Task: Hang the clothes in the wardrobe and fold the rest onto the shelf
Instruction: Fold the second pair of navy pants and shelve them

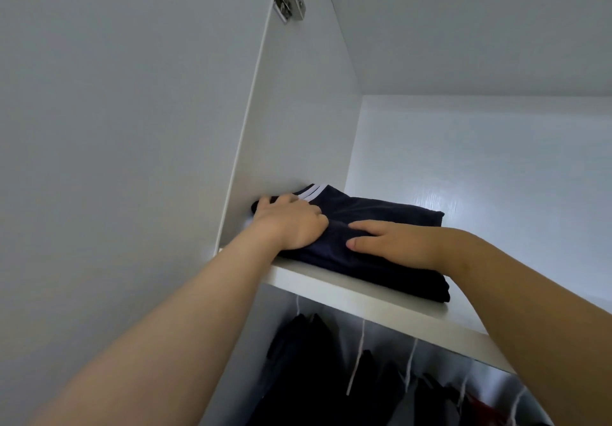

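Pressing down, our right hand (394, 243) lies with straight fingers on the folded navy garment (381, 213). Our left hand (291, 220) bends over its left end, and we cannot tell whether it pinches. The wardrobe (298, 127) wall squares the fold. The shelf (364, 296) carries it near the front, above the hanging clothes (304, 359).

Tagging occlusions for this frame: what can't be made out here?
Head view only.
1. The left hand: grip or press unclear, fingertips tucked into the folded navy garment.
2. Garment type: folded, partly under the right hand.
3. The hanging clothes: dark, cut by the shelf and bottom edge.
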